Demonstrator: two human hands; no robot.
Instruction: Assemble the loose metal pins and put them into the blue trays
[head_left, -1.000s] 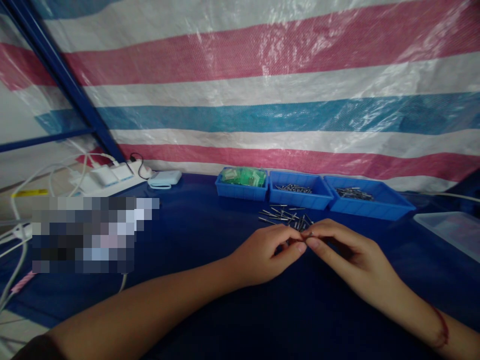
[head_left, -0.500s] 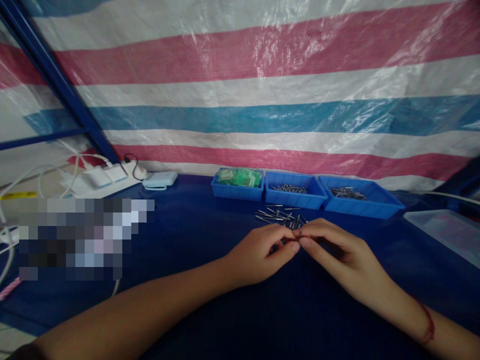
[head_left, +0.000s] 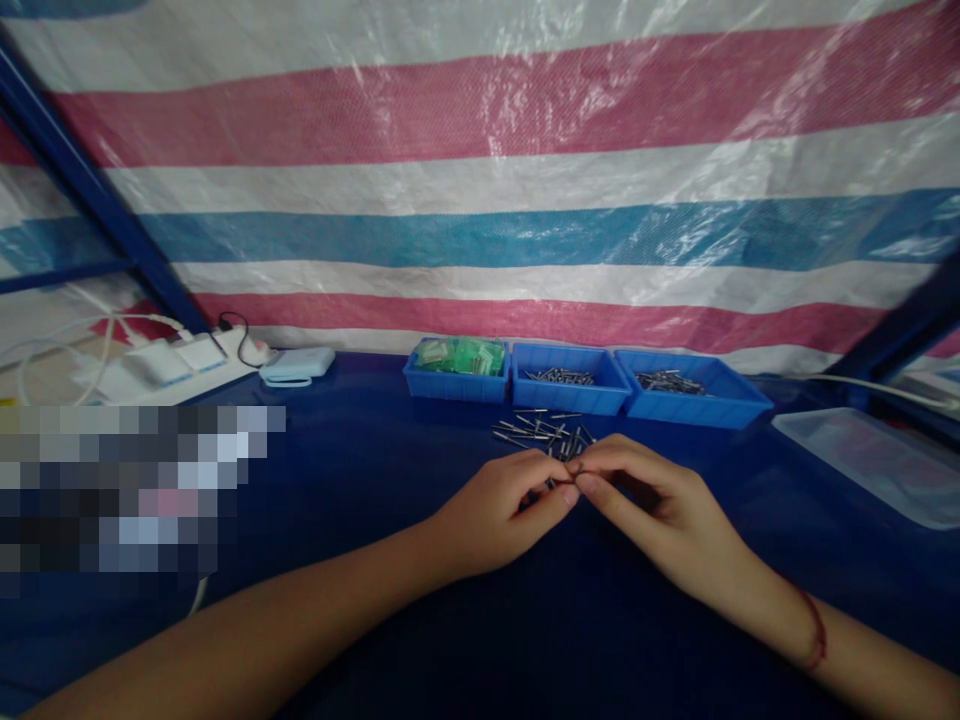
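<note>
My left hand (head_left: 506, 510) is closed, its thumb and forefinger pinched together at the fingertips. Opposite it, my right hand (head_left: 660, 505) pinches too, and the fingertips of both hands meet. Between them a small dark bit shows, mostly covered by the fingers, so I cannot make out its kind. Just beyond the hands, a loose pile of thin metal pins with thicker sleeves (head_left: 536, 430) lies on the blue tabletop (head_left: 360, 480); the hands hide its near side.
Behind the pile stand three blue bins: one with green-and-clear packets (head_left: 457, 357), a middle bin (head_left: 600, 398) and a right bin (head_left: 701, 408) with metal pins. A clear plastic lid (head_left: 862, 465) lies right. Left are a power strip (head_left: 202, 375) and a light-blue device (head_left: 298, 365).
The view has turned to the right, so everything sits further left in the picture. Both hands stay joined at the fingertips, with only slight finger movement.
</note>
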